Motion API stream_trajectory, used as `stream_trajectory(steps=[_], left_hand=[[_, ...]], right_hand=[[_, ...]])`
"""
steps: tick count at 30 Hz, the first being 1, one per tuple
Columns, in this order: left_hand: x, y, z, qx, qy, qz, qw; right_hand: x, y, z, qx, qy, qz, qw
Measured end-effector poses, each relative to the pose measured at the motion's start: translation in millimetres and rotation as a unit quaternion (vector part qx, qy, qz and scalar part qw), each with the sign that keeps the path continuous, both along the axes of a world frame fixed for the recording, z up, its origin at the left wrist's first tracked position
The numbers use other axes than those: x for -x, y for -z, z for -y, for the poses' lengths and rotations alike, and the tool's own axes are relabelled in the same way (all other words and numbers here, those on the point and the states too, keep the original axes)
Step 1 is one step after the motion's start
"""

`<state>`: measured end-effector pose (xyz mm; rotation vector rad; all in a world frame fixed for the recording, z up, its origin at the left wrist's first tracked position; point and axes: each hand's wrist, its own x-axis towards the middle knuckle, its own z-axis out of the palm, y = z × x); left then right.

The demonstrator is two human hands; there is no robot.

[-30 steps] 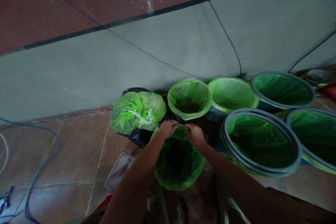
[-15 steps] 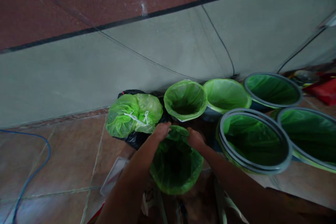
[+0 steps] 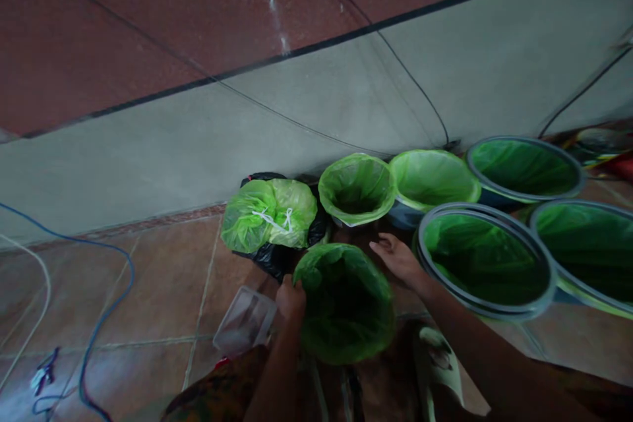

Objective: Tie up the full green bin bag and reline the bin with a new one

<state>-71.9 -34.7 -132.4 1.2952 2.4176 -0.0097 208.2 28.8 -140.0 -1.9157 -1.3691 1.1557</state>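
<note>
In the head view, a bin lined with a green bag stands right in front of me, the bag folded outward over its rim. My left hand is closed on the bag's edge at the left side of the rim. On the other side, my right hand is off the bag, its fingers stretched out and a little apart. Just behind stands another bin with a lighter green liner. Tied green bags with white strings lie to the left on a black bag.
Several green-lined bins stand to the right, one with a grey double ring. A clear plastic box sits by my left arm. A blue hose winds over the tiled floor. A slipper shows below, and a wall rises behind.
My right hand has let go of the bag's far edge and moved right. My left hand has slid down to the left side of the rim. The bag's far edge now lies folded over.
</note>
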Motion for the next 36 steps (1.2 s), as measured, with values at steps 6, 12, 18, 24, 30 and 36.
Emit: stream_trajectory(steps=[6, 12, 18, 24, 30, 36], left_hand=[[-24.6, 7.7, 27.6, -0.022, -0.106, 0.023, 0.994], [-39.3, 0.0, 40.2, -0.092, -0.118, 0.057, 0.987], [-32.0, -25.5, -38.6, -0.158, 0.057, 0.068, 0.983], [-45.2, -10.7, -98.3, -0.075, 0.165, 0.087, 0.98], [-44.8, 6.0, -88.6, -0.052, 0.2, 0.068, 0.976], [-43.2, 5.0, -88.4, -0.031, 0.22, 0.044, 0.974]], right_hand=[[20.3, 0.6, -1.5, -0.046, -0.087, 0.072, 0.993], [37.8, -14.2, -25.5, -0.122, -0.136, 0.275, 0.944], [45.2, -5.3, -43.7, -0.196, -0.22, 0.308, 0.905], [39.7, 7.5, -36.1, -0.259, -0.236, 0.305, 0.886], [24.4, 4.6, -29.5, -0.253, -0.311, 0.369, 0.839], [24.5, -10.6, -27.2, -0.269, -0.289, 0.321, 0.861]])
